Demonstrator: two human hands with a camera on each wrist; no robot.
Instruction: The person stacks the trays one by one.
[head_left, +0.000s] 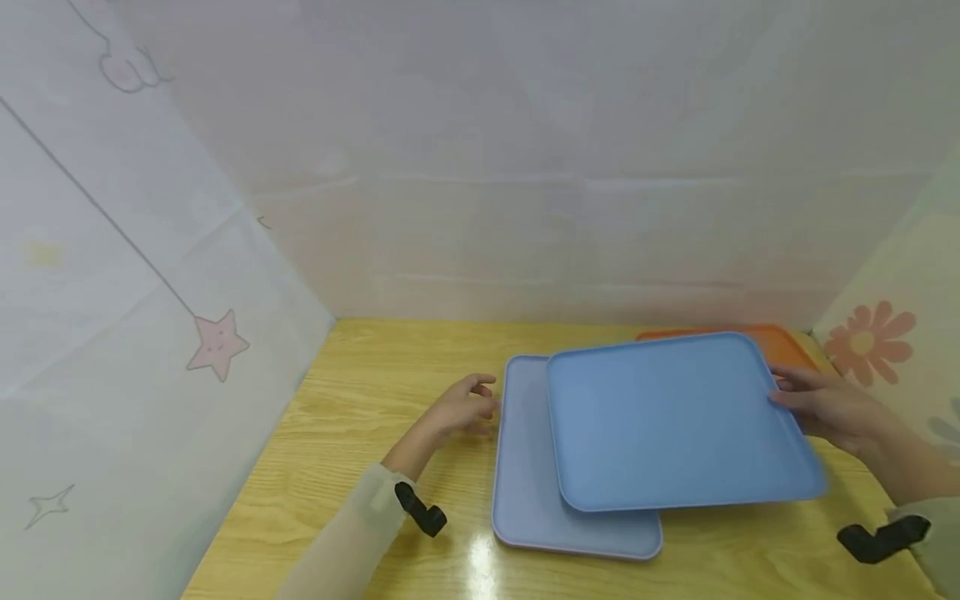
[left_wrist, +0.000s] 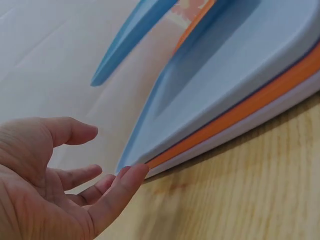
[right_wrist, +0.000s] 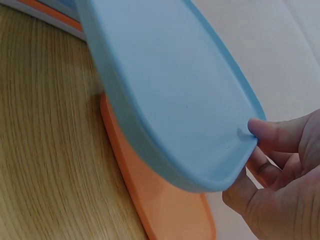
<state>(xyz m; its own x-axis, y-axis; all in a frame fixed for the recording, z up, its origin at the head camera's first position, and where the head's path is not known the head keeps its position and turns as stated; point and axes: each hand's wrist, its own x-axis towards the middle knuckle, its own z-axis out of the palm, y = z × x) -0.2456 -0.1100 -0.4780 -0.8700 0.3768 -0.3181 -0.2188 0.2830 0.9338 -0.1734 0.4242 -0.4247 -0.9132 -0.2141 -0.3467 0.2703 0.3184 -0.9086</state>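
Note:
A blue tray (head_left: 675,425) is held raised and tilted by my right hand (head_left: 832,408), its thumb on the rim's inner side and fingers beneath, as the right wrist view shows. Below its left part, a stack of trays (head_left: 525,467) lies on the table; the left wrist view shows a pale blue tray (left_wrist: 240,65) on top, with orange and pale lavender edges under it. My left hand (head_left: 461,408) is beside the stack's left edge, fingers loosely bent and holding nothing. One fingertip is at the stack's corner; contact is hard to tell.
An orange tray (head_left: 787,346) lies at the table's back right, mostly covered by the raised blue tray in the head view. The wooden table (head_left: 375,375) meets pale printed cloth walls (head_left: 525,208) at the back and both sides.

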